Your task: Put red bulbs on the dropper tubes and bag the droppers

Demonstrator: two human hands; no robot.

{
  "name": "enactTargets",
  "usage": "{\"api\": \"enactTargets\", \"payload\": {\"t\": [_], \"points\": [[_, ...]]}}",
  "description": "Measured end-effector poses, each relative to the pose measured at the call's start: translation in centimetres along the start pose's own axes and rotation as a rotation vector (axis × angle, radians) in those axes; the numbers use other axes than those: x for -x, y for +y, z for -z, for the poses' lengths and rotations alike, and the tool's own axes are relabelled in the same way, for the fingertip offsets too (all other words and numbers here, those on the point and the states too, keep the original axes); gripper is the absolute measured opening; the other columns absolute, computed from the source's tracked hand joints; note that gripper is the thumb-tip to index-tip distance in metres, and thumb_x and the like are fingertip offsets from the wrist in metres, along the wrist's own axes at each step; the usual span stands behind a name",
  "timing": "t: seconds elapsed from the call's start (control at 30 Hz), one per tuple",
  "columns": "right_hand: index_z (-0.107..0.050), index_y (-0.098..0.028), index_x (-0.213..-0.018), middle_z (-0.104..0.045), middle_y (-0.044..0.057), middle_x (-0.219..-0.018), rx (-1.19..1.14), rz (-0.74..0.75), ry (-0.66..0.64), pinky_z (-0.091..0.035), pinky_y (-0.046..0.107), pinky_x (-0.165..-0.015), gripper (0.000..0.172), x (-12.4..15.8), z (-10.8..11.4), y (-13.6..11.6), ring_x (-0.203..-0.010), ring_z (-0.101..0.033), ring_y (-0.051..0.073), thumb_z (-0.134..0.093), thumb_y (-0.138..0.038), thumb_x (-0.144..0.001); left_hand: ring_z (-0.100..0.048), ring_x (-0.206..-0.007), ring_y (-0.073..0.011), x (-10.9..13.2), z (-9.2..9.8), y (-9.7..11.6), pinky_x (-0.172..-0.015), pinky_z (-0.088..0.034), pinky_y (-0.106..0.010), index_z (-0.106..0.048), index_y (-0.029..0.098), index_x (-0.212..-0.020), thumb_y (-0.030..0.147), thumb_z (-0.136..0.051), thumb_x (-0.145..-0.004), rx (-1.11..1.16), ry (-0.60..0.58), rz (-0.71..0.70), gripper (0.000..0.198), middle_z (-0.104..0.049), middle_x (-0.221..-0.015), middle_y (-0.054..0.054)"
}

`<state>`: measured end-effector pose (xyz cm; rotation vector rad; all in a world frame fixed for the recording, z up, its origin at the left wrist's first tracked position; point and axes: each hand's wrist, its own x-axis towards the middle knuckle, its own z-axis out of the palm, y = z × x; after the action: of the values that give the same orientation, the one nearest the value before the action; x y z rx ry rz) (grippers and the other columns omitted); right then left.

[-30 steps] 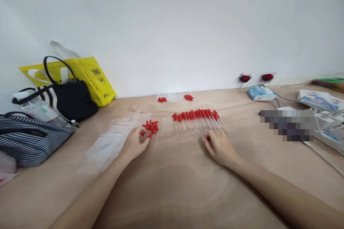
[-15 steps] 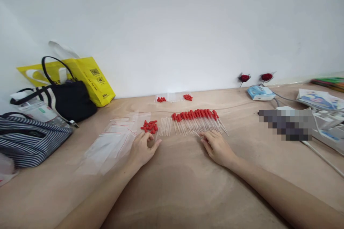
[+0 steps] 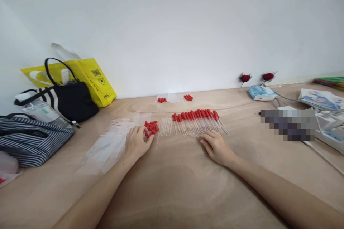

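Note:
My left hand [image 3: 137,141] rests at the near left side of a small pile of red rubber bulbs [image 3: 153,127], thumb and fingers apart, fingertips at the bulbs. A row of bare thin glass tubes [image 3: 166,126] lies just right of the pile, and one tube sits a little nearer than the others. Farther right is a row of glass droppers with red bulbs [image 3: 196,115], tips pointing toward me. Below that row, my right hand [image 3: 215,146] pinches a thin clear glass tube [image 3: 194,135] that points left.
Clear zip bags [image 3: 107,146] lie to the left. Another bag [image 3: 174,97] with red bulbs is by the wall. Striped [image 3: 34,141], black [image 3: 77,102] and yellow [image 3: 100,82] bags stand at left. A blue tissue pack [image 3: 261,93] and power strip [image 3: 330,128] are at right.
My left hand has moved slightly left and up, its fingers spreading at the red bulbs. My right hand stays nearly in place with the glass tube.

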<state>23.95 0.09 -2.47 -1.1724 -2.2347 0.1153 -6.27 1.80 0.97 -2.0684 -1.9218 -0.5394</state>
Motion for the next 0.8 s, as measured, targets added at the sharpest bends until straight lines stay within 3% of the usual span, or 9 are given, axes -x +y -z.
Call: {"api": "enactTargets", "payload": {"t": [0.17,0.3,0.4,0.57,0.8], "points": [[-0.059,-0.017,-0.097,-0.061,0.007,-0.081,0.011,0.007,0.007,-0.04,0.032,-0.071,0.024,0.0,0.0,0.0,-0.08,-0.053,0.019,-0.039,-0.021,-0.085,-0.056,-0.066,-0.0211,0.2,-0.3,0.1,-0.064,-0.041,-0.031,-0.049,0.018,-0.082,0.03,-0.046,-0.074,0.069,-0.037,-0.002,0.015,-0.056,-0.065,-0.002],[-0.059,-0.016,-0.096,-0.061,0.007,-0.081,0.011,0.005,0.006,-0.04,0.032,-0.071,0.023,0.0,0.0,0.1,-0.08,-0.052,0.019,-0.04,-0.02,-0.085,-0.057,-0.066,-0.0221,0.7,0.2,0.4,-0.065,-0.044,-0.033,-0.05,0.017,-0.087,0.029,-0.042,-0.075,0.179,0.028,0.055,0.019,-0.057,-0.064,-0.003],[-0.06,-0.016,-0.096,-0.061,0.007,-0.081,-0.008,0.009,-0.002,-0.041,0.032,-0.071,0.024,0.0,0.0,0.1,-0.079,-0.052,0.019,-0.039,-0.02,-0.085,-0.058,-0.069,-0.0202,2.0,0.8,0.8,-0.064,-0.047,-0.033,-0.048,0.018,-0.093,0.035,-0.041,-0.077,0.439,0.057,0.137,0.025,-0.059,-0.072,-0.004],[-0.059,-0.017,-0.097,-0.061,0.007,-0.082,-0.005,0.03,-0.004,-0.041,0.032,-0.071,0.024,0.0,-0.1,0.1,-0.08,-0.053,0.019,-0.039,-0.02,-0.085,-0.058,-0.072,-0.0171,4.3,0.5,2.0,-0.051,-0.053,-0.029,-0.043,0.019,-0.096,0.042,-0.045,-0.075,0.947,-0.023,0.349,0.031,-0.053,-0.085,-0.004],[-0.059,-0.017,-0.096,-0.061,0.007,-0.083,-0.011,0.027,-0.01,-0.042,0.031,-0.07,0.023,0.1,0.0,0.2,-0.079,-0.053,0.018,-0.039,-0.02,-0.085,-0.058,-0.083,-0.0177,2.6,-1.7,3.2,-0.059,-0.057,-0.032,-0.042,0.018,-0.09,0.032,-0.047,-0.076,1.119,0.02,0.462,0.02,-0.049,-0.081,-0.002]]}}
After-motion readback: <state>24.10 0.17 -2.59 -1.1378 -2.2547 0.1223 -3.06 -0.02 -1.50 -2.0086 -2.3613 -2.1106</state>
